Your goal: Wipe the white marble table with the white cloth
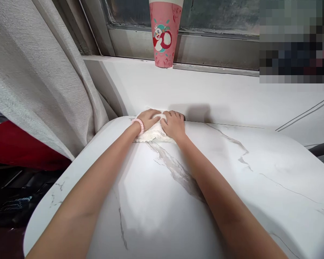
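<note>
Crumpled off-white fabric cloth [152,136], and we have it bunched at the far edge of the white, grey-veined, marble-patterned tabletop [140,216], right by the smooth white wall panel [140,82]! Our 2 hands are on it: the bare left hand [148,120], a pink coiled band [139,127] around its wrist, lies palm down, fingers extended; the bare right hand [175,124] rests opposite, fingers spread and slightly bent, thumbs pointing towards each other. Neither is clenched; whether any fingertip pinches a fold, we cannot tell.

So the step in hand, we'd judge, is bearing down on the cloth at full reach. The next move, in our view, calls for level palms and even pressure from 2 sides, the cloth gathered beneath us, with little room forward before that panel. Above, the tapered pink printed cup [164,36] stands by the window, well clear of our fingers.
</note>
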`<state>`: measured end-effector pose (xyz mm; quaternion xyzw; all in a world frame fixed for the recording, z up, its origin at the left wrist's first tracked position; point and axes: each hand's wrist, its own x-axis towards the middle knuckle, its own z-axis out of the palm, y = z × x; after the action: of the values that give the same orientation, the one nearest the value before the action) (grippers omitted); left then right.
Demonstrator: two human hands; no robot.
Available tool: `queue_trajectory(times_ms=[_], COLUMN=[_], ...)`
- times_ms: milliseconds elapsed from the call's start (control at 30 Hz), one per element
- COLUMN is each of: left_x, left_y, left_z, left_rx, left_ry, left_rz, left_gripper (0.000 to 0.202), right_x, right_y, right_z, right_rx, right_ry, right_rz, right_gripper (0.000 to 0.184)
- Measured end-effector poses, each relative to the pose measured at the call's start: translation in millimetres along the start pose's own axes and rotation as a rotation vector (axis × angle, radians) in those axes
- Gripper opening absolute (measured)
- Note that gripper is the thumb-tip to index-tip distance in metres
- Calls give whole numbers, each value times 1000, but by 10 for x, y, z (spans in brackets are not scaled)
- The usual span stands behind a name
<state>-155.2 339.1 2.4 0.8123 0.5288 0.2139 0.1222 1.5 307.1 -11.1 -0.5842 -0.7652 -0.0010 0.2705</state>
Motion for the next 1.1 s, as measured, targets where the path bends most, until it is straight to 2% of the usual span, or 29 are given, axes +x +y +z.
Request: queue_trajectory(times_ms=[267, 367, 500, 633, 833, 1000, 1100], left_x=[-428, -617, -873, -1220, -1954, -2560, -2834], left_y=[-530, -629, -639, -523, -193, 128, 324], left_z=[-418, -505, -542, -581, -611, -524, -445], left_rx=[51, 66, 78, 137, 229, 319, 372], left_ry=[57, 77, 95, 73, 61, 129, 150], left_rz=[-47, -59, -50, -49, -55, -51, -49], left_gripper=[48, 48, 48, 51, 48, 48, 48], right_x=[7, -60, -220, -506, -1150, -1648, -1875], right_y=[-680, -838, -969, -1125, -1340, -1383, -1357], right_z=[303, 336, 321, 245, -12, -296, -428], right_rx=[11, 21, 50, 67, 103, 167, 170], right_ry=[12, 4, 4, 3, -4, -57, -75], right_rz=[-135, -190, -220, -240, -303, -371, -424], right_gripper=[39, 41, 39, 40, 45, 47, 49])
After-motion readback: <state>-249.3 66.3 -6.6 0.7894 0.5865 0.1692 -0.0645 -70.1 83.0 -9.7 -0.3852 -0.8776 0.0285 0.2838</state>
